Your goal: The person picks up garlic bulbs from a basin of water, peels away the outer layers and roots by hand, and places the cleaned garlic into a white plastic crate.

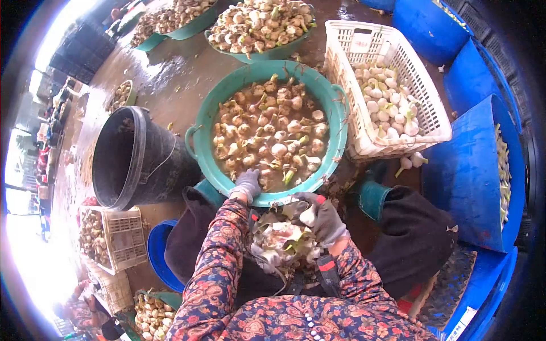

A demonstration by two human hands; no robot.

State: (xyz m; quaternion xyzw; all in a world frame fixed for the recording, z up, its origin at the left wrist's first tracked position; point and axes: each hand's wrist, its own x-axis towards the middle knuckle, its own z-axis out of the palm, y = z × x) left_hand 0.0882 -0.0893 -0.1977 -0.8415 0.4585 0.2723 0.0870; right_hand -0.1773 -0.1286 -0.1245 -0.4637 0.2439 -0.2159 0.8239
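Right now, your right hand (pixel 329 221) has its gloved fingers bent around a white garlic bulb (pixel 309 216), and it looks like you pinch it from the side. You hold it close to your body, maybe so any loose bits drop on the pile of peel (pixel 281 238) just below. Your left hand (pixel 248 183) reaches over the near edge of the green tub (pixel 205 133). Its fingertips are hard to see, so I can't tell if they hold anything. The brown garlic (pixel 267 122) sits in muddy water there, perhaps to make the skins soft. The tub is right in front of you, between your boots, likely so your arm needn't stretch. Just past it, on your right, the white crate (pixel 398 146) holds cleaner, paler bulbs (pixel 392 105). Its holes may let water drip out. Two loose bulbs (pixel 410 163) lie by its near side. On your left, a black bucket (pixel 116 159) leans over with its mouth sideways.
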